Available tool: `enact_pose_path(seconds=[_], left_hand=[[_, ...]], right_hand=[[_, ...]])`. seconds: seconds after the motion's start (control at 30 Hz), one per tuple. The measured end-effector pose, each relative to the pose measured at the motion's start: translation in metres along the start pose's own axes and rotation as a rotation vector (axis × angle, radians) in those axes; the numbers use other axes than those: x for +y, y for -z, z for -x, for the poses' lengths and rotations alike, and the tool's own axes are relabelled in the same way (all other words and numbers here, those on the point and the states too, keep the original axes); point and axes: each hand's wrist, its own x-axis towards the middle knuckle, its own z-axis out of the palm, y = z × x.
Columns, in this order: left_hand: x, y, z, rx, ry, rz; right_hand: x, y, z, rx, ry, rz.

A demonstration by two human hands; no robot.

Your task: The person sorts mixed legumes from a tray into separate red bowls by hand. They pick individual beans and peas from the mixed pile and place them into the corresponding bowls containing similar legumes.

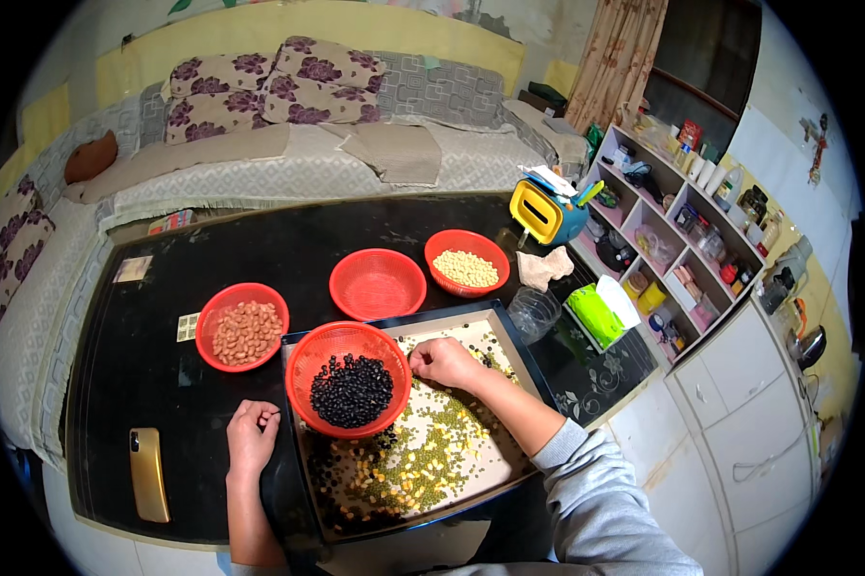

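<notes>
My right hand is over the shallow tray, its fingertips bent together beside the rim of a red plastic basket. Whether a bean is pinched there is hidden. That basket stands on the tray's upper left part and holds black beans. Mung beans, yellow corn kernels and scattered black beans lie mixed on the tray's pale bottom. My left hand rests on the black table just left of the tray, fingers curled, with nothing visible in it.
A red basket of reddish-brown beans or peanuts, another with its bottom showing, and one of pale yellow beans stand behind. A gold phone, clear plastic container, cloth, tissue pack and blue-yellow tissue box surround them.
</notes>
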Motion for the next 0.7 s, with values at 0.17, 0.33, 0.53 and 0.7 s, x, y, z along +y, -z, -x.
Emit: enact_pose_path(seconds=[0.17,0.33,0.53,0.7], left_hand=[[-0.001,0.001,0.000,0.001,-0.002,-0.019],[-0.002,0.000,0.000,-0.001,-0.001,-0.030],[-0.002,0.001,0.000,0.000,0.001,-0.022],[0.000,-0.001,0.000,-0.008,0.003,-0.033]], right_hand=[[0.000,-0.003,-0.001,-0.029,0.117,0.227],[0.010,-0.005,-0.003,0.006,0.203,0.375],[-0.013,0.000,-0.002,0.050,0.046,0.124],[0.005,-0.016,-0.015,0.074,0.185,0.250]])
